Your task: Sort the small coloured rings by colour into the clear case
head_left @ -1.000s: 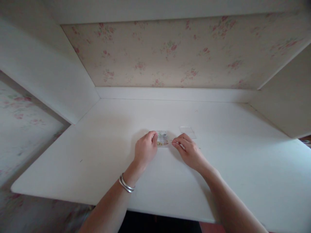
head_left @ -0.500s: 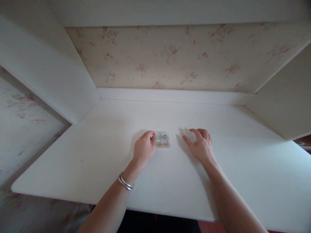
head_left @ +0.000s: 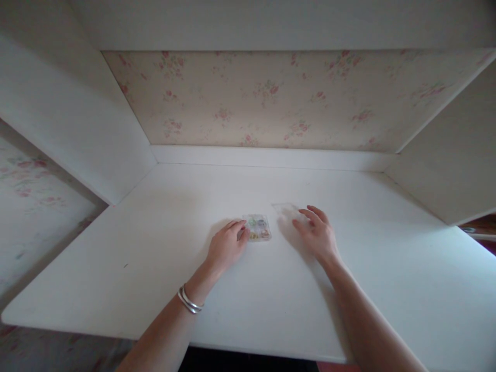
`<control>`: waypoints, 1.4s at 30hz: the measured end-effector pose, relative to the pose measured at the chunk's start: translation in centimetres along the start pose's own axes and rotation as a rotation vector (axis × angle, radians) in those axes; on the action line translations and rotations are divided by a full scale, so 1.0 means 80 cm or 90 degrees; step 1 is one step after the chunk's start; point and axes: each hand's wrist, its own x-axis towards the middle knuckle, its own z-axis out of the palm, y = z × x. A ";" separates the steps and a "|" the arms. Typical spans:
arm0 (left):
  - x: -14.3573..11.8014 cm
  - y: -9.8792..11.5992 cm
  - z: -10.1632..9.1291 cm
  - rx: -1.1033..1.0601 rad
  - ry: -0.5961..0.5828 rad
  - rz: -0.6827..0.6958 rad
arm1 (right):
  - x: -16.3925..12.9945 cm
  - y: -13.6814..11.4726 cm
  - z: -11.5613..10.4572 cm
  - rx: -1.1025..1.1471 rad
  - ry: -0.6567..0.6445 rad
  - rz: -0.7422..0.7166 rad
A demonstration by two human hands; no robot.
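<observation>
A small clear plastic compartment box (head_left: 259, 229) sits on the white desk, with small green, grey, yellow and reddish items inside. My left hand (head_left: 228, 243) holds the box by its left side, fingers on the far part and thumb near the front. To the right of the box lies a thin transparent piece that looks like a lid (head_left: 283, 207), its outline faint. Fingers curved and apart, my right hand (head_left: 316, 233) is beside the right end of this piece; whether a fingertip touches it is hard to see. A silver bracelet (head_left: 189, 300) circles my left wrist.
The white desk (head_left: 240, 310) has a rounded front-left corner. White side panels (head_left: 127, 170) and floral wallpaper (head_left: 251, 98) enclose the back. A small dark mark (head_left: 125, 265) shows on the desktop at left.
My right hand's fingers have spread a little, and more of the clear lid-like piece shows to their left. My left fingers have straightened slightly at the box. The view has shifted a little.
</observation>
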 end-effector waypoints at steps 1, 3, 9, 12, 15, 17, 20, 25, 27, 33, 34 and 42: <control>0.000 0.001 0.000 -0.005 -0.008 -0.002 | -0.001 -0.003 0.000 0.095 -0.008 0.014; -0.001 0.003 0.001 -0.014 -0.018 -0.003 | -0.003 -0.011 0.002 0.288 -0.036 0.042; -0.005 0.008 0.001 -0.007 -0.022 -0.001 | -0.011 -0.032 0.005 0.616 -0.154 0.107; -0.005 0.008 0.003 -0.006 -0.020 0.009 | -0.013 -0.039 0.003 0.720 -0.233 0.146; -0.003 0.011 0.002 -0.038 0.001 0.016 | -0.013 -0.042 0.000 0.802 -0.293 0.202; -0.003 0.014 -0.003 -0.089 0.017 0.019 | -0.013 -0.045 -0.003 0.832 -0.324 0.251; -0.003 0.021 -0.011 -0.184 0.015 0.030 | -0.014 -0.050 -0.008 0.846 -0.389 0.328; -0.006 0.029 -0.019 -0.307 -0.043 -0.001 | -0.016 -0.057 -0.011 0.805 -0.515 0.380; -0.006 0.030 -0.019 -0.344 -0.056 -0.022 | -0.018 -0.057 -0.007 0.761 -0.532 0.382; -0.003 0.028 -0.017 -0.405 -0.067 -0.071 | -0.026 -0.051 0.013 0.605 -0.360 0.299; -0.003 0.028 -0.016 -0.400 -0.063 -0.080 | -0.027 -0.050 0.016 0.587 -0.324 0.279; 0.000 0.019 -0.009 -0.303 -0.041 -0.096 | -0.029 -0.048 0.017 0.389 -0.272 0.100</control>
